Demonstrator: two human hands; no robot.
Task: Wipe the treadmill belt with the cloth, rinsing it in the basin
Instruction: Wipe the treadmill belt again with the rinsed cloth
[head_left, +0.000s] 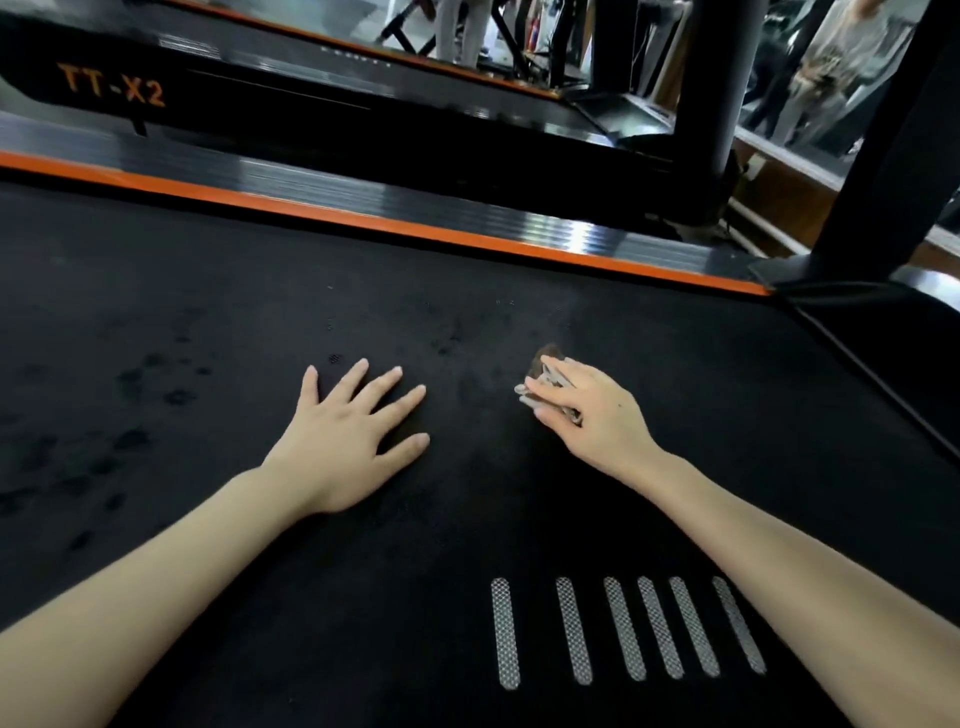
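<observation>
printed stripes mark the nearest part of the treadmill belt, between the two forearms. further out, the left hand lies flat on the belt, fingers straight and spread, holding nothing. near it, the right hand has its fingers curled over the cloth, a small bunched wad pressed against the belt surface. the cloth appears soft, light and limp. it probably collapses under any grip, so take hold across the bunched middle and keep the palm over it to spread pressure. dark blotches left of the hands are likely damp patches. the basin is not in view. beyond the belt runs the orange-edged side rail, then a second treadmill marked tt-x2.
</observation>
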